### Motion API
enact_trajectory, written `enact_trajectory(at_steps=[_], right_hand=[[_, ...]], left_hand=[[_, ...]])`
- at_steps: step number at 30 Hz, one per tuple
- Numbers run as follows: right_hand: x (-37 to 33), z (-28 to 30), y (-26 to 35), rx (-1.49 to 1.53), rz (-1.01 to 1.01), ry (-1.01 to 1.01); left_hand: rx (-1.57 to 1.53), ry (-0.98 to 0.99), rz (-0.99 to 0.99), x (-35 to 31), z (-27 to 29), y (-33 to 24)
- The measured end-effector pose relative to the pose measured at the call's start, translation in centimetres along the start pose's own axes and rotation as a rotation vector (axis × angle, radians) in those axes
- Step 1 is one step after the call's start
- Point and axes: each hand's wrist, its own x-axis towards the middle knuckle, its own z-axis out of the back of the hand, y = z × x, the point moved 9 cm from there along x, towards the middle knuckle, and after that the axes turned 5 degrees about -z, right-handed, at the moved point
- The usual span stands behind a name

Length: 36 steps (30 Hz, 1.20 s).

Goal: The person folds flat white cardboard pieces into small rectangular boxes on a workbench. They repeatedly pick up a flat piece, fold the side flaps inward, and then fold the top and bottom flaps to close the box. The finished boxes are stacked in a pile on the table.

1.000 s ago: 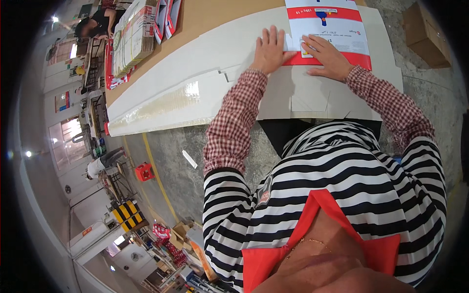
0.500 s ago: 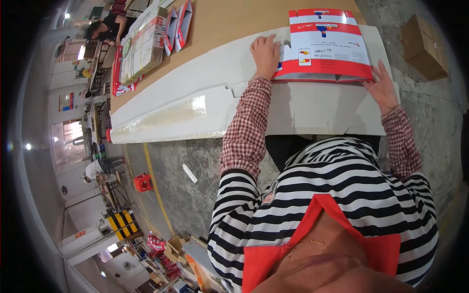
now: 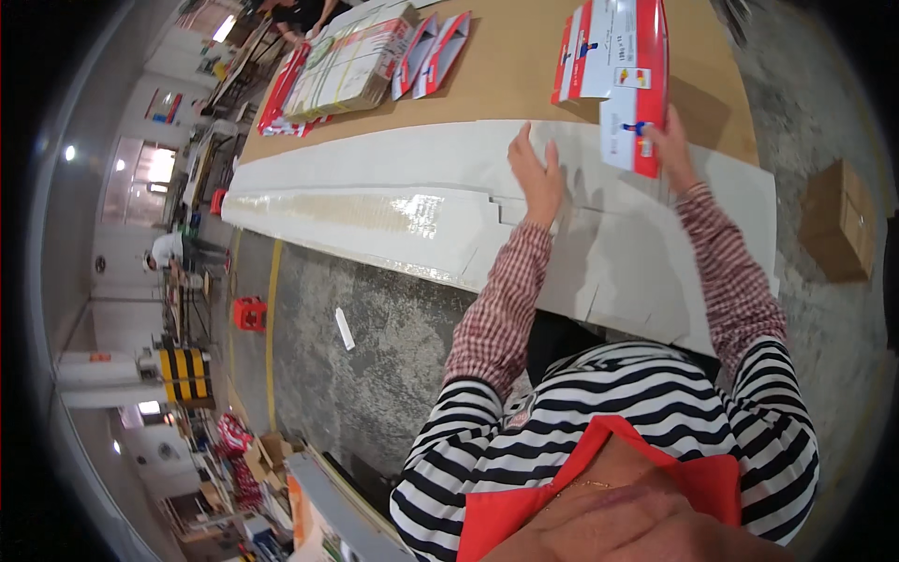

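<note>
One carton hangs tilted over the far right of the table, where I, watching remotely, see the right hand pinch its near corner between thumb and fingers, probably to steady the end flap. The left hand, fingers spread and empty, hovers well short of it above the white sheet, which likely pads the table's near side. Farther left, two folded cartons sit side by side near a strapped bundle, apparently set aside from my hands. Far right, a brown box rests on the floor.
</note>
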Motion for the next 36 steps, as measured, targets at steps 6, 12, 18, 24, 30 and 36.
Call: enact_trajectory(at_steps=[6,12,18,24,30,36], right_hand=[[12.0,0.8,-4.3,-0.164,-0.479,0.496],[25.6,-10.5,-12.8,-0.625,-0.372,0.526],[31.0,-29.6,-21.8,-0.507,-0.264,-0.04],[26.0,-43.6,-18.6,-0.612,-0.237,0.397],[12.1,-27.0,-7.4,-0.329,0.095,0.569],[-12.9,3.1,3.3,-1.11,0.242,0.939]], left_hand=[[0.226,0.177,-0.01,-5.3,3.2,4.6],[0.251,0.196,0.12,-5.7,4.2,6.1],[0.245,0.295,0.157,-5.1,3.0,6.0],[0.242,0.331,0.182,-5.5,3.0,6.0],[0.289,0.224,0.148,-6.0,3.8,6.9],[0.267,0.207,0.006,-6.8,1.0,7.6]])
